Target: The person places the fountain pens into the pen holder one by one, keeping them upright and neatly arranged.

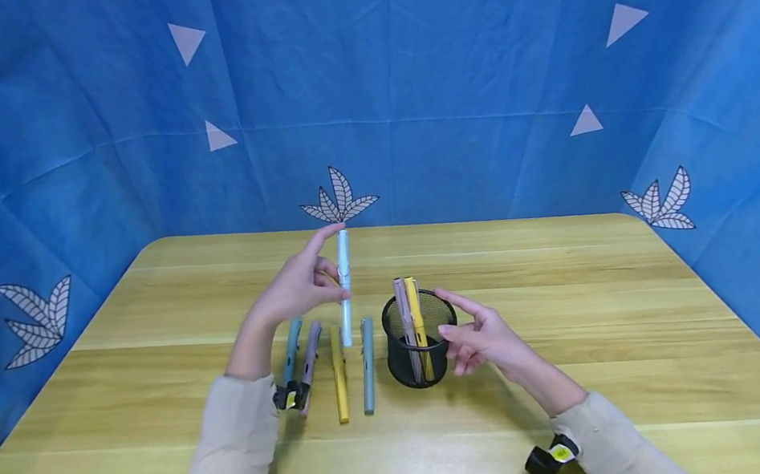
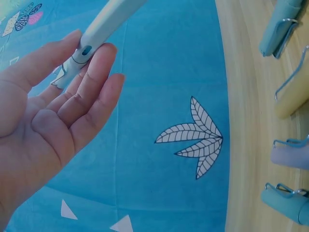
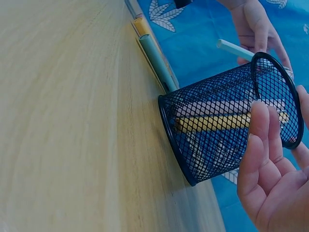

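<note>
My left hand [image 1: 295,283] pinches a pale blue pen [image 1: 343,262] between thumb and fingers, holding it upright above the table. In the left wrist view, the same pen [image 2: 107,26] slants up past the fingertips. My right hand [image 1: 485,338] is at the right side of a black mesh pen holder [image 1: 405,363], its index finger and thumb at the rim and the other fingers curled beside the mesh. Inside the holder, a purple pen [image 1: 404,306] and a yellow pen [image 1: 415,309] stand side by side.
Left of the holder lie a grey-blue pen [image 1: 368,368], a yellow pen [image 1: 339,380], a purple pen [image 1: 311,356] and a teal pen [image 1: 291,351], partly behind the left wrist's camera band. A blue patterned curtain [image 1: 442,58] hangs behind the wooden table [image 1: 578,298].
</note>
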Demonstrator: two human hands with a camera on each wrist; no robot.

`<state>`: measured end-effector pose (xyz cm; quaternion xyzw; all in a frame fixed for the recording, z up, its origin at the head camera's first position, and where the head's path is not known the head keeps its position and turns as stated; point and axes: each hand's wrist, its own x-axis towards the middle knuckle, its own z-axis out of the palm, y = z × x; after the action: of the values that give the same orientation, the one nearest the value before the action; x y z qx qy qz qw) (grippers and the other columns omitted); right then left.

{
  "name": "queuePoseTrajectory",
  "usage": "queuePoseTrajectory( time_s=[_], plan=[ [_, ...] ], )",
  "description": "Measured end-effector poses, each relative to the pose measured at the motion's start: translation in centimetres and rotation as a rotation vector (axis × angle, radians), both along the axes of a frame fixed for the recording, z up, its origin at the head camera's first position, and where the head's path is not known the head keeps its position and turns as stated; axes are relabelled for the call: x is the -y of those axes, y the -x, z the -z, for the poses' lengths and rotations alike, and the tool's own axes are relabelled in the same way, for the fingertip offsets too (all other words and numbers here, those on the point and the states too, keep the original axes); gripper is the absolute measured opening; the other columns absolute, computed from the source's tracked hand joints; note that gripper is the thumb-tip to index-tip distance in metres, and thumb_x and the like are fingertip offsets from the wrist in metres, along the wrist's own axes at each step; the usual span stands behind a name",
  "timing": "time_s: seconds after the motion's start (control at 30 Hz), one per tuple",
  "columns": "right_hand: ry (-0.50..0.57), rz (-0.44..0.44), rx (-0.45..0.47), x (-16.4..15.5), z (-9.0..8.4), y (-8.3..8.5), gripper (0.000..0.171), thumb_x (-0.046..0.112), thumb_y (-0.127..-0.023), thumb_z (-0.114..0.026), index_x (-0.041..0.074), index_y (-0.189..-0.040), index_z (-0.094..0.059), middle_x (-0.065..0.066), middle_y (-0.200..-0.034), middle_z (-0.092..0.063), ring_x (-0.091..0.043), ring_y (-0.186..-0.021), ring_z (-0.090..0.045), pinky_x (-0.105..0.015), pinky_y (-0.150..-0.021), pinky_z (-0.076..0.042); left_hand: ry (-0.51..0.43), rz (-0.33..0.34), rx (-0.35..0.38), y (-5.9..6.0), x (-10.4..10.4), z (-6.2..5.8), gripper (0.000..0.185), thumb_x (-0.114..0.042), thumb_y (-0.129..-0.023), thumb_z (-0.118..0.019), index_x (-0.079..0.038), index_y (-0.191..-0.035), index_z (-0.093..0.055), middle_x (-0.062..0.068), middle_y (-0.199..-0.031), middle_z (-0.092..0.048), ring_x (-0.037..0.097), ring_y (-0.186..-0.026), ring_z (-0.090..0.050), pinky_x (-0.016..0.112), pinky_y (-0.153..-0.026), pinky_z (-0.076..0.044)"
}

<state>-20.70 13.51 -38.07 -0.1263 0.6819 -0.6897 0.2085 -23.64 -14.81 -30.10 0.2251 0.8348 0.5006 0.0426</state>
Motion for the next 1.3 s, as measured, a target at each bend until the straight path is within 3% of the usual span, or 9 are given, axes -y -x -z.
queuePoseTrajectory(
  time_s=[0.37,0.5,0.6,0.73,1.03,1.13,1.3],
  plan=[
    [0.003,-0.009,-0.011,0.0,0.0,0.1,0.067,0.017,-0.087,-0.059,0.019,-0.143,-0.023,-0.01,-0.062,-0.06,-0.015,-0.045,-0.057,-0.027,-0.044,-0.048,-0.059,-0.023,-0.046,0.0,-1.4,-0.4,0.089,0.003,-0.073,-0.07,-0.025,-0.141,-0.02,0.014,-0.08,-0.054,0.024,-0.066,-0.055,0.032,-0.065,-0.05],
    [0.0,-0.008,-0.006,0.0,-0.1,0.0,0.066,0.017,-0.087,-0.059,0.02,-0.142,-0.024,-0.011,-0.062,-0.06,-0.016,-0.045,-0.057,-0.027,-0.044,-0.048,-0.081,-0.04,-0.043,-1.0,-2.2,-1.5,0.088,0.008,-0.073,-0.067,-0.019,-0.141,-0.019,0.016,-0.079,-0.055,0.029,-0.067,-0.056,0.032,-0.066,-0.05],
    [0.0,-0.006,-0.004,0.0,-0.1,0.0,0.065,0.016,-0.087,-0.059,0.02,-0.142,-0.024,-0.01,-0.062,-0.06,-0.016,-0.044,-0.057,-0.027,-0.044,-0.048,-0.099,-0.056,-0.044,-0.9,-2.6,-1.6,0.088,0.009,-0.073,-0.067,-0.019,-0.141,-0.019,0.016,-0.078,-0.056,0.029,-0.067,-0.057,0.033,-0.067,-0.051],
    [0.002,-0.007,0.0,0.0,0.0,0.0,0.065,0.016,-0.087,-0.058,0.02,-0.143,-0.023,-0.01,-0.062,-0.06,-0.015,-0.044,-0.057,-0.027,-0.044,-0.048,-0.113,-0.065,-0.075,0.3,-2.8,-0.4,0.089,0.007,-0.072,-0.069,-0.023,-0.141,-0.02,0.014,-0.078,-0.057,0.025,-0.066,-0.058,0.032,-0.065,-0.051],
    [0.011,-0.011,0.001,0.0,-0.1,-0.1,0.065,0.015,-0.088,-0.057,0.019,-0.143,-0.022,-0.01,-0.062,-0.06,-0.015,-0.044,-0.057,-0.026,-0.043,-0.048,-0.135,-0.098,-0.156,0.3,-3.2,-0.3,0.089,0.008,-0.071,-0.069,-0.022,-0.14,-0.021,0.013,-0.076,-0.058,0.022,-0.062,-0.058,0.032,-0.06,-0.051],
    [0.011,-0.013,0.0,0.0,-0.1,-0.1,0.065,0.015,-0.088,-0.057,0.019,-0.143,-0.022,-0.01,-0.062,-0.059,-0.015,-0.044,-0.057,-0.026,-0.043,-0.047,-0.147,-0.102,-0.174,0.1,-3.2,-0.6,0.089,0.008,-0.072,-0.069,-0.021,-0.14,-0.021,0.015,-0.077,-0.058,0.024,-0.063,-0.058,0.032,-0.06,-0.051],
    [0.008,-0.016,-0.004,-0.1,-0.1,-0.1,0.066,0.015,-0.088,-0.057,0.018,-0.143,-0.021,-0.01,-0.062,-0.059,-0.015,-0.045,-0.057,-0.027,-0.044,-0.048,-0.138,-0.102,-0.17,-1.4,-3.9,-2.3,0.085,0.009,-0.074,-0.066,-0.013,-0.141,-0.019,0.019,-0.079,-0.058,0.029,-0.066,-0.058,0.032,-0.063,-0.05]
  ],
)
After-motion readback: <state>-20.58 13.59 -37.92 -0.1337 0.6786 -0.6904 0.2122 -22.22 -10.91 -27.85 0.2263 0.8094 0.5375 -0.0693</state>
